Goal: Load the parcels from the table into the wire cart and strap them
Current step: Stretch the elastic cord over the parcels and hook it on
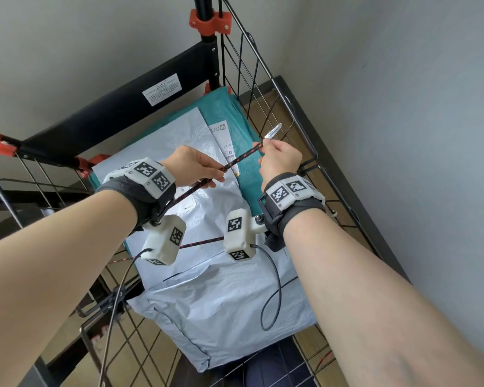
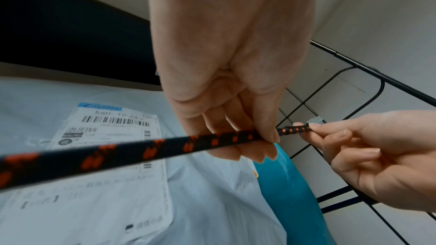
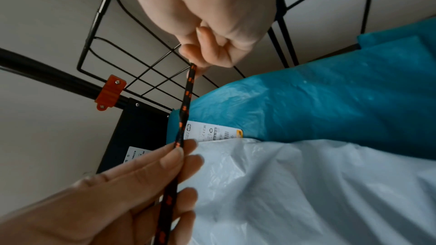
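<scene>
Black cord flecked with orange-red, the strap (image 1: 242,159), runs taut between my two hands above the loaded cart. Nearest me, more of it crosses low over the pale parcel, under my wrist cameras.

My left hand (image 1: 192,166) pinches the strap mid-length: thumb on one side, fingertips (image 2: 271,137) on the other, remaining fingers lying straight beneath it. From there the cord trails back past my left wrist.

My right hand (image 1: 281,160) is clenched round the strap's end, thumb and forefinger nipping it just behind the metal hook (image 1: 273,132). Hook points up and away, toward the right wire panel, not touching it.

Below the hands: grey-white parcel (image 1: 207,289), a plastic mailer, creased, filling the near part of the wire cart (image 1: 252,88). Printed shipping label (image 2: 113,137) with barcode on its top face.

Beyond and beneath it, teal parcel (image 1: 229,113), also plastic, pushed against the far right corner; white label partly covered by the grey-white one.

Far side: black back panel (image 1: 118,107) of the cart with a white sticker, an upright black post, orange clips (image 1: 210,22) joining mesh to frame. Grey wall behind; strip of wood-tone floor to the right.
</scene>
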Demonstrator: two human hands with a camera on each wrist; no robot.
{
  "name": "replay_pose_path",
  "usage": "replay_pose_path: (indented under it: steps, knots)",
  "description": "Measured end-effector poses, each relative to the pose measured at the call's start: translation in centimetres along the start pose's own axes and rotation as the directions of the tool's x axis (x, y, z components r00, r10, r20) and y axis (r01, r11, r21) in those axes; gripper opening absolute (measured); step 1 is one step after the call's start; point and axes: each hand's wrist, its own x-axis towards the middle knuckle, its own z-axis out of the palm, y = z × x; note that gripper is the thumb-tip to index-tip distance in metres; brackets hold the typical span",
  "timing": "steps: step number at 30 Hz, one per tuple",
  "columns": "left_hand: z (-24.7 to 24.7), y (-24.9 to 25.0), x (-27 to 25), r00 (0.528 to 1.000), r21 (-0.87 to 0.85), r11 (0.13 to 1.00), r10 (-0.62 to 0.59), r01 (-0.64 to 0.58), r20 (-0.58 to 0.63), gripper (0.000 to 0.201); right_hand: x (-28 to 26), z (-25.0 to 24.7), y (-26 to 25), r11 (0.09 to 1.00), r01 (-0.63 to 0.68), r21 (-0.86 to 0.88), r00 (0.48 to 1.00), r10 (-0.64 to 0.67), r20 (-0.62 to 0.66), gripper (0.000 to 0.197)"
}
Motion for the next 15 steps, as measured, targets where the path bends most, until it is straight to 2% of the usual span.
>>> replay_pose_path:
  steps: [5, 9, 15]
  knots:
    - [0.1, -0.4, -0.9, 1.0, -0.024, 1.0, 0.019, -0.019, -0.02, 0.007, -0.4, -0.2, -0.2, 1.0, -0.021, -0.019, 0.999, 0.022, 0.047, 0.027]
    - [0.2, -1.2, -1.7, 0.998, 0.014, 0.999, 0.032, -0.032, -0.047, 0.009, -1.2, -1.2, -1.0, 0.999, -0.046, -0.02, 0.996, 0.047, 0.076, 0.021]
    - [0.2, -2.4, -3.8, 0.994, 0.107, 0.994, 0.03, -0.018, -0.106, 0.019, -2.9, -2.7, -2.3, 0.985, -0.167, 0.034, 0.972, 0.159, 0.171, 0.009]
